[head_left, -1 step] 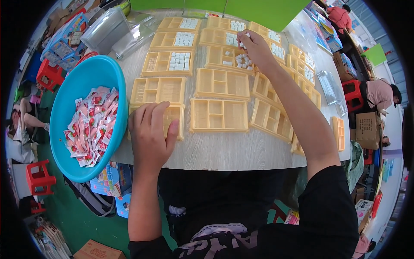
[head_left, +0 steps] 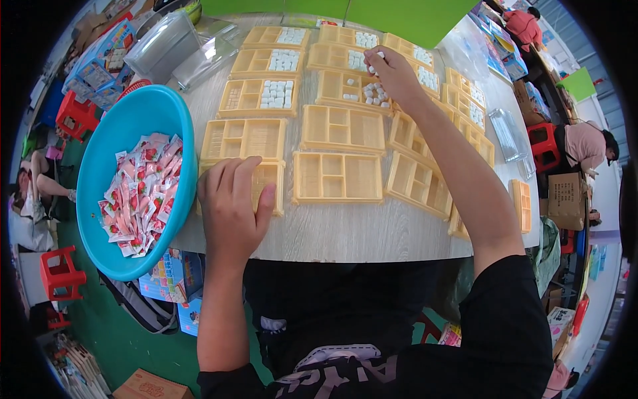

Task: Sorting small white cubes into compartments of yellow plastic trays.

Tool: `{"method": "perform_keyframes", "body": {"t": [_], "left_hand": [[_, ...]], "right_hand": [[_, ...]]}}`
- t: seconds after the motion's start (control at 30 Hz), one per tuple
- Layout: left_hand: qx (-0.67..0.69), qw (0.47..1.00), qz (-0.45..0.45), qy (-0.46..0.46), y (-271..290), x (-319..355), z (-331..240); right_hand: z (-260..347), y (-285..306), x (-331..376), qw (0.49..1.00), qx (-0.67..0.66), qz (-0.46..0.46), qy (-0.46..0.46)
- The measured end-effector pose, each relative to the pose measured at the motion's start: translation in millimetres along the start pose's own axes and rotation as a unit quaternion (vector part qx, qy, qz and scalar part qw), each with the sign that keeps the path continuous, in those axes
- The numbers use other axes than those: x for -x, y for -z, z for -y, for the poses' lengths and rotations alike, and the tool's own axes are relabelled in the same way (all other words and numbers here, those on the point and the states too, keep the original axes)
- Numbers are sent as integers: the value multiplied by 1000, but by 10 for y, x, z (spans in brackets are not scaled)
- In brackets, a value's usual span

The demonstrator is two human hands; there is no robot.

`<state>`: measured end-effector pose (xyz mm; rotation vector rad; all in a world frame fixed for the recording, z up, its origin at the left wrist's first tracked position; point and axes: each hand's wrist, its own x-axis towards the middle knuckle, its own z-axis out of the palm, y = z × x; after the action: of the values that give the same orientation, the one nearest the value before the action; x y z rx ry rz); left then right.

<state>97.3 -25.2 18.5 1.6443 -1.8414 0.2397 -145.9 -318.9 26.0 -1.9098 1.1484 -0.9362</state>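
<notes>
At the far middle of the table, my right hand [head_left: 397, 74] is closed in a pinch, with small white rounded blocks [head_left: 374, 69] at its fingertips. Just below it is a pale yellow compartment tray [head_left: 325, 91] with loose white blocks [head_left: 375, 95] in its right side. My left hand [head_left: 232, 213] rests with fingers spread on the near-left yellow tray [head_left: 269, 179], covering much of it. An empty yellow tray [head_left: 337, 178] lies to its right. Farther back, several trays hold white blocks packed in neat rows [head_left: 276, 94].
A turquoise basin [head_left: 179, 113] of pink strawberry-print sachets [head_left: 143, 193] stands at the left. Clear plastic covers [head_left: 163, 43] lie behind it, and more [head_left: 508, 136] at the right. A green panel [head_left: 405, 16] borders the far edge. Red stools [head_left: 61, 274] and other people are around.
</notes>
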Motion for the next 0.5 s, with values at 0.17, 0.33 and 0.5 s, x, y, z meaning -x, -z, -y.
{"method": "perform_keyframes", "body": {"t": [0.17, 0.33, 0.5], "left_hand": [[-2, 1000, 7, 8, 28, 5, -1], [1, 1000, 8, 6, 12, 3, 6], [-8, 1000, 6, 5, 11, -13, -15]], "right_hand": [[259, 114, 104, 976, 201, 72, 41], [201, 117, 144, 958, 253, 111, 73], [100, 179, 103, 925, 318, 107, 180]]}}
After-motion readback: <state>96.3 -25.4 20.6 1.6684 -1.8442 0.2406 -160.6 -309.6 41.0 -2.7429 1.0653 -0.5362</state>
